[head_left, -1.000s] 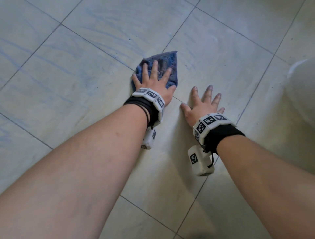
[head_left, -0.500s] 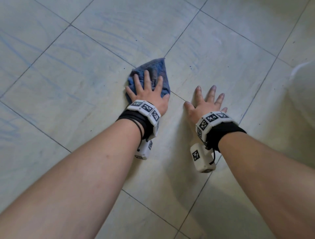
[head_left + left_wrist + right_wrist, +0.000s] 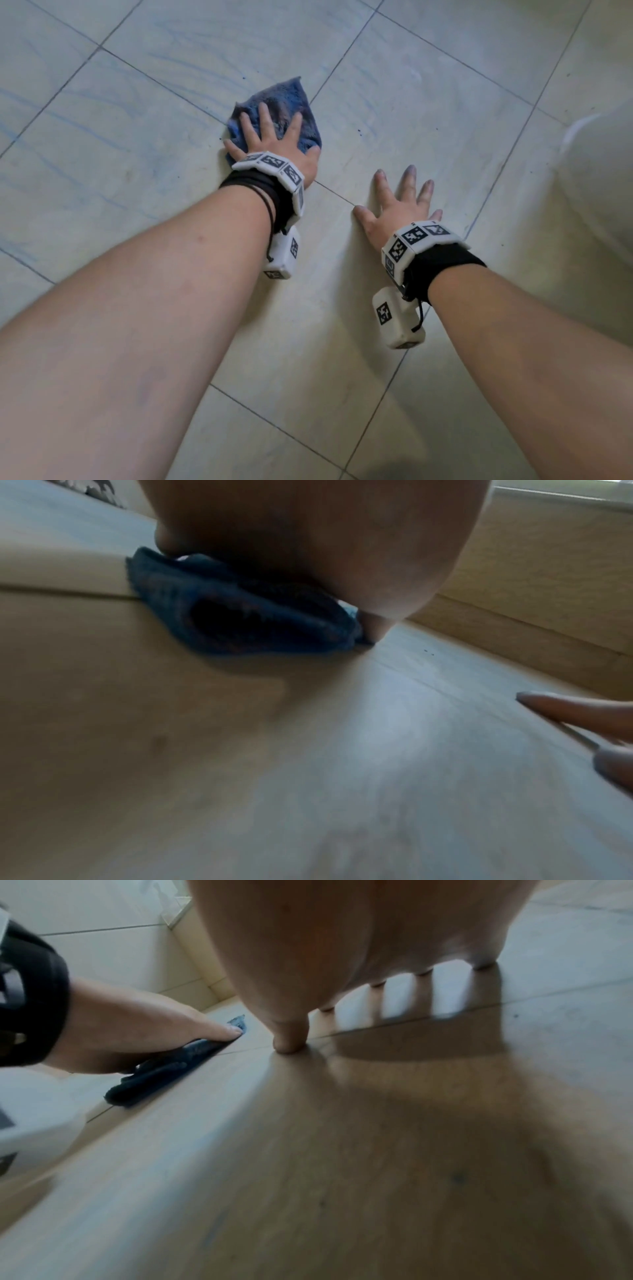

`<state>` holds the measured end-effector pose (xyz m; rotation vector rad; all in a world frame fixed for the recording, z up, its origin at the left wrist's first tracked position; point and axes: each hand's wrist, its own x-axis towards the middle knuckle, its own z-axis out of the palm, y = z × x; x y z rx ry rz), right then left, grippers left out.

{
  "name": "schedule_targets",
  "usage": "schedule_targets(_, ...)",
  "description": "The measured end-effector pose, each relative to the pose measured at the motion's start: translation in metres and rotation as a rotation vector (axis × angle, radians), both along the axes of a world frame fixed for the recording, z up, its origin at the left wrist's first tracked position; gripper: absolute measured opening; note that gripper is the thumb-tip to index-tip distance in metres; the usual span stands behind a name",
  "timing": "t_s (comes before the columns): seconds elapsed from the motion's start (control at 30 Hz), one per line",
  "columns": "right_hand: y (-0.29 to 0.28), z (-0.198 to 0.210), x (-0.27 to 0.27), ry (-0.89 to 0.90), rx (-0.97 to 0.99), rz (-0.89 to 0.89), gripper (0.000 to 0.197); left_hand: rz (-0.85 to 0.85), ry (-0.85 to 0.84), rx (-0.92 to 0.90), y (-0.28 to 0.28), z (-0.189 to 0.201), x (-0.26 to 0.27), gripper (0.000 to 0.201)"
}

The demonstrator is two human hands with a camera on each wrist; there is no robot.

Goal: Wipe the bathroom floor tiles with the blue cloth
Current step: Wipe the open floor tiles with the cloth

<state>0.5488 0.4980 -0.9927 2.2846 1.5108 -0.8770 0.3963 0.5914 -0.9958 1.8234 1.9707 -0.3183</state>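
The blue cloth (image 3: 284,99) lies crumpled on the pale floor tiles (image 3: 411,102) at upper centre of the head view. My left hand (image 3: 274,137) presses flat on it with straight, spread fingers. The left wrist view shows the cloth (image 3: 240,615) bunched under my palm. My right hand (image 3: 400,205) rests flat on the bare tile to the right of the cloth, fingers spread, holding nothing. From the right wrist view, the cloth (image 3: 164,1066) sits under the left hand (image 3: 143,1031), and the right thumb and fingertips (image 3: 291,1042) touch the floor.
Grey grout lines (image 3: 503,157) cross the tiles diagonally. A white curved fixture (image 3: 603,192) stands at the right edge. Faint blue streaks mark the tiles (image 3: 85,130) at left. A tiled wall base (image 3: 531,593) runs along the far side.
My left hand slid the cloth back toward me, then away again and slightly left. The right hand has stayed planted on the same tile.
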Motion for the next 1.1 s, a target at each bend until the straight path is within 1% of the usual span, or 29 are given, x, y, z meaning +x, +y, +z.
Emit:
schedule_targets(0.27,0.001,0.0,-0.003,-0.002,-0.001,-0.004,0.07,-0.082,-0.005,0.011,-0.031,-0.004,-0.012,0.068)
schedule_targets(0.6,0.003,0.001,-0.008,-0.023,-0.019,-0.01,0.068,-0.013,-0.026,-0.04,0.001,0.006,0.016,0.068)
schedule_targets(0.83,0.006,0.002,-0.004,-0.004,-0.056,-0.009,0.07,-0.048,-0.034,-0.007,-0.01,0.002,0.009,0.067)
schedule_targets(1.1,0.007,0.008,0.004,0.024,-0.087,0.025,0.074,-0.033,-0.012,-0.025,-0.036,0.003,0.005,0.07)
